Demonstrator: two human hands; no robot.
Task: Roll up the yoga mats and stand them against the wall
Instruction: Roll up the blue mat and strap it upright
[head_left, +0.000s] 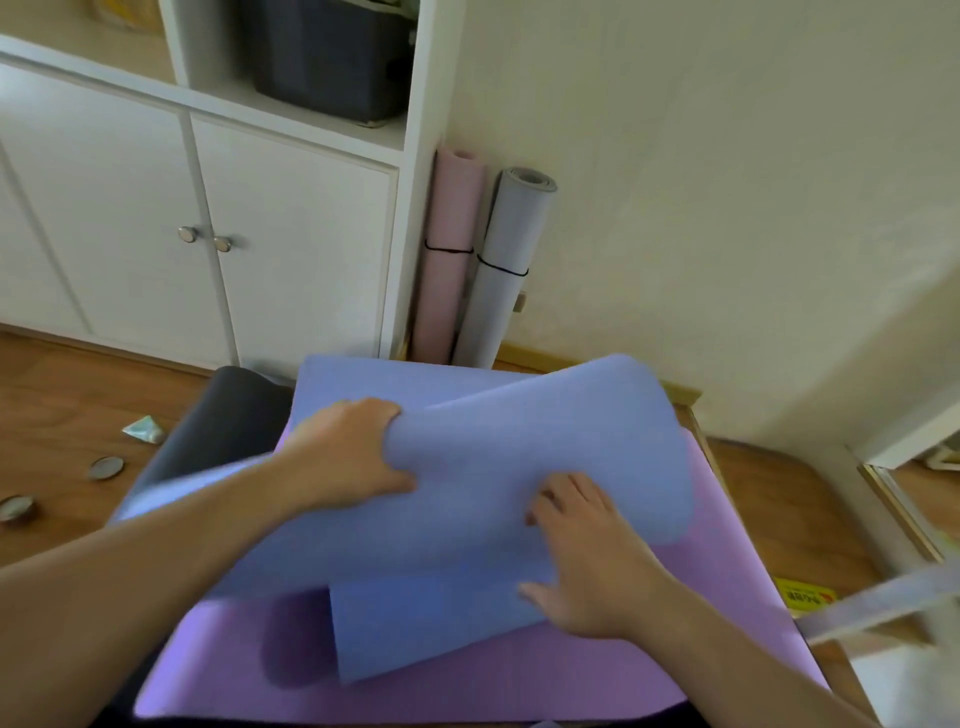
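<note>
Far to the left of the left hand, two round metal lids (106, 467) and a small crumpled wrapper (143, 429) lie on the wooden floor (57, 410) in front of a white cabinet (156, 208) whose open shelf holds a dark bin (327, 57). Just left of that hand a dark grey mat (218, 415) lies flat, partly covered by the others. The left hand (348, 457) has its grip closed on the blue mat (519, 457), fingers curled over the lifted fold and thumb pressing the sheet. That mat lies on top of a purple mat (519, 670), both with their long axis running from the person toward the wall; the blue mat's near end is folded up and back over itself, loosely and askew, so its edge points up to the right. The right hand (587, 556) rests on the blue sheet near the fold with its grip open, fingers spread flat. Beyond both hands, a rolled pink mat (447, 260) and a rolled grey mat (504, 270) stand upright, touching, in the corner between cabinet and cream wall (727, 182), each bound by a thin black band. Right of the right hand lie a yellow packet (805, 595) and a blurred pale strip (883, 603) near a framed panel's edge (898, 509).
</note>
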